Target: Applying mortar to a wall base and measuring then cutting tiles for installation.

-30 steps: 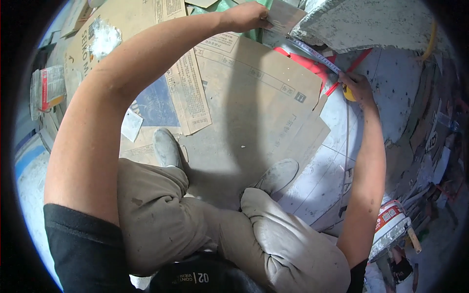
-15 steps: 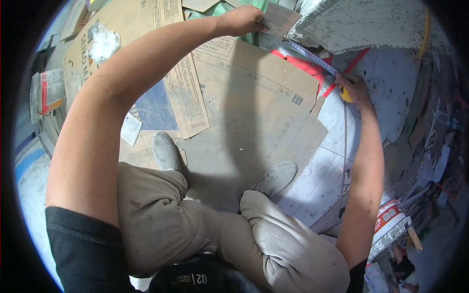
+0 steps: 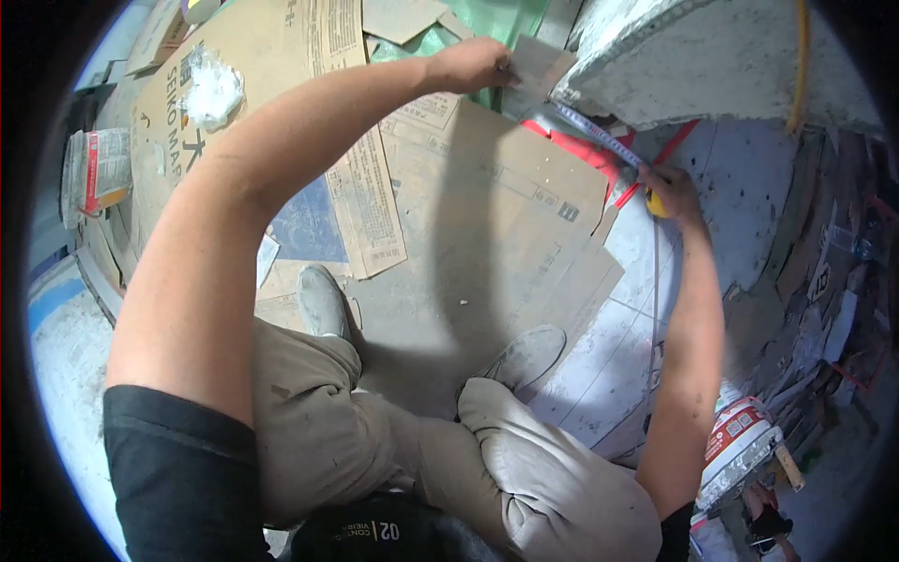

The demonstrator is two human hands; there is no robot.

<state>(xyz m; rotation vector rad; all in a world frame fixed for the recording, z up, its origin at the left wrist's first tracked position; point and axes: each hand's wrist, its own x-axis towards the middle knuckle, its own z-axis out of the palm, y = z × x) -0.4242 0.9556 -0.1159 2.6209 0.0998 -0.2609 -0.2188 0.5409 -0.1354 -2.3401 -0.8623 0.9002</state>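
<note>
At the top centre of the frame our left hand [image 3: 473,66] pinches the tape's end against a grey slab [image 3: 712,66]. The tape measure blade [image 3: 595,136] stretches down-right to our right hand [image 3: 670,187], closed around its yellow case over flattened cardboard [image 3: 487,244].

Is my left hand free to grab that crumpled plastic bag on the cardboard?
Probably not: the left hand is pinning the tape measure blade's end, though nothing blocks the plastic bag.

We saw a red-and-white bag [image 3: 94,173] lying far left, flattened brown printed cartons [image 3: 487,215] underfoot, and a red-and-white sack [image 3: 744,440] lower right.
</note>
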